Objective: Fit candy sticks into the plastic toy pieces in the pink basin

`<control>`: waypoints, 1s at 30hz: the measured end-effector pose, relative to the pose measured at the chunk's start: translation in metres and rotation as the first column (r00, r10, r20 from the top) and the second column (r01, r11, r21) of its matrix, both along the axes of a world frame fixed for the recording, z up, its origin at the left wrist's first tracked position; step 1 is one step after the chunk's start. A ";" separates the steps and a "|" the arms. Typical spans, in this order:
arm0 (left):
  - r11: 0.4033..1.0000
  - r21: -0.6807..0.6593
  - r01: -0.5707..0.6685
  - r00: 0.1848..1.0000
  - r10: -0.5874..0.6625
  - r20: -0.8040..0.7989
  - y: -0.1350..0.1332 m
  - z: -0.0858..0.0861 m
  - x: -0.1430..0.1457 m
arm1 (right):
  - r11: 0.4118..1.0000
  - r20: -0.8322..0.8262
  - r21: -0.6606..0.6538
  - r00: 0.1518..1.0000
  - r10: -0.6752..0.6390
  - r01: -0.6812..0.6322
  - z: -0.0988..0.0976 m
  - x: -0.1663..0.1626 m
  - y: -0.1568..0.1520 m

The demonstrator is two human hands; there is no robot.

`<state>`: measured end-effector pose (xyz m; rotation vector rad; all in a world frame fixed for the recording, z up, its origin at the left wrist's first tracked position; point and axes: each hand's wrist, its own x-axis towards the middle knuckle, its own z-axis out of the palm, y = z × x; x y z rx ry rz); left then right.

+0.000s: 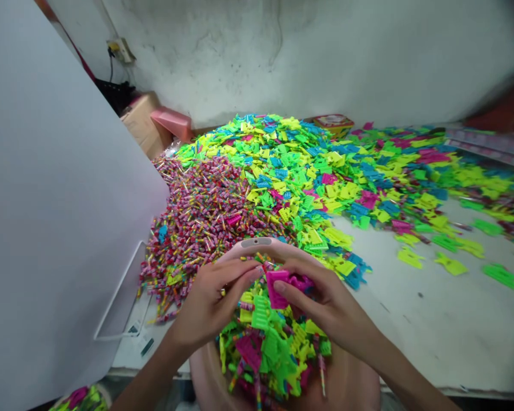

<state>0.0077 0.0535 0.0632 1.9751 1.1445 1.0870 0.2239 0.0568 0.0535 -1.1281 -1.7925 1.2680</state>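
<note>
1. The right hand point(325, 291) is curled closed, with thumb and fingers gripping a bright magenta, flat moulded-plastic piece point(277, 290) above the far part of a pale pink, round plastic basin point(200, 371) at the bench's point(437, 314) front edge.
2. The left hand point(212, 294) has its thumb and forefinger nearly together beside that piece; they appear to pinch a slim, multicoloured stick point(263, 268) – mostly hidden, so how it meets the plastic cannot be told.
3. The magenta piece looks light and fairly stiff, probably a little slippery on its smooth face; its thin cut-out parts could snap, so the broad flat panel seems the best place to hold.
4. The stick looks light and rigid, likely to roll between fingertips; a pinch close to its end should steady it.
5. Inside the basin lie green, yellow and magenta plastic pieces point(276, 348) mixed with sticks.
6. Beyond it, a heap of pink-patterned sticks point(205, 200) covers the bench's left side; a mound of neon plastic pieces point(282, 151) spreads along its back edge.
</note>
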 end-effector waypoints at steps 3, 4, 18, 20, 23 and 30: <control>0.996 -0.026 0.090 0.995 -0.091 -0.037 0.001 0.001 -0.006 | 0.981 0.039 0.191 0.999 -0.034 0.026 -0.004 -0.002 0.000; 0.993 -0.047 0.111 0.993 -0.113 -0.040 0.001 0.001 -0.008 | 0.963 0.061 0.268 0.997 -0.052 0.034 -0.005 -0.003 0.000; 0.972 0.166 0.166 0.864 -0.062 -0.499 0.003 -0.023 -0.023 | 0.997 0.029 0.060 0.999 -0.040 0.039 -0.022 -0.027 0.002; 0.942 0.293 0.164 0.791 0.052 -0.610 0.001 -0.029 -0.018 | 0.996 -0.042 -0.078 0.998 -0.055 0.052 -0.024 -0.031 0.004; 0.914 0.382 0.139 0.759 0.150 -0.633 0.000 -0.035 -0.011 | 0.984 -0.087 -0.166 0.993 -0.084 0.069 -0.024 -0.033 0.006; 0.906 0.378 0.190 0.837 0.051 -0.544 0.011 -0.046 -0.018 | 0.973 -0.047 -0.175 0.986 -0.159 0.149 -0.027 -0.037 0.000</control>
